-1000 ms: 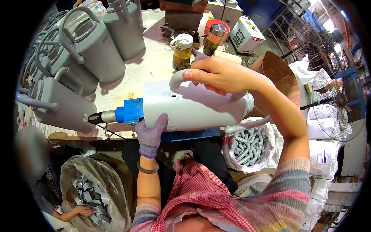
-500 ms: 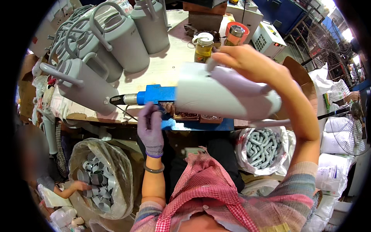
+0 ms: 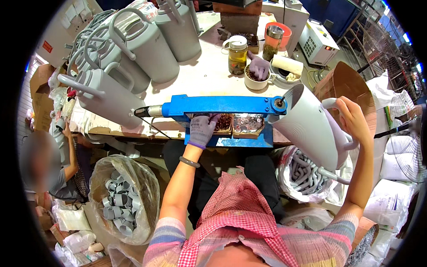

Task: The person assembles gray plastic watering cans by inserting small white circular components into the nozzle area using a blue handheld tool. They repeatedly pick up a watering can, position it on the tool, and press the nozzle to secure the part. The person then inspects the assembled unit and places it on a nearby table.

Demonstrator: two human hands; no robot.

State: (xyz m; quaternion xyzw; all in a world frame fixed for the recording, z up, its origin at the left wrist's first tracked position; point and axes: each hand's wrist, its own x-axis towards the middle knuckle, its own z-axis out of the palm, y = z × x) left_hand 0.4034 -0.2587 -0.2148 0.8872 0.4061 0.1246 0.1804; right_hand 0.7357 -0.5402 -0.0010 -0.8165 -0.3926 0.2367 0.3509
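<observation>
My right hand [image 3: 354,119] is closed round the handle of a large grey handled tumbler [image 3: 307,127]. The tumbler is tilted, its open end beside the right end of a long blue bar fixture [image 3: 222,105]. A short upright metal bit [image 3: 280,102] stands on that end. A black-and-silver tool body [image 3: 149,111] joins the bar's left end. My left hand [image 3: 203,130], in a thin purple-grey glove, reaches just under the bar, beside a tray of small dark screws [image 3: 223,123]. The bar and the hand itself hide its fingertips. Beside the screws lies a tray of small metal pieces [image 3: 248,123].
Several grey tumblers [image 3: 151,51] stand at the table's left. Farther back are a yellow drink jar [image 3: 237,55], a glass bottle [image 3: 272,42] and a cup with a glove [image 3: 258,80]. Bags of grey handles [image 3: 300,178] and grey rings [image 3: 120,202] flank me. A co-worker [image 3: 66,164] is at left.
The grey tumbler has come off the blue bar to the right and now tilts. My left hand has moved right, under the bar. The co-worker's hand has left the bag of rings.
</observation>
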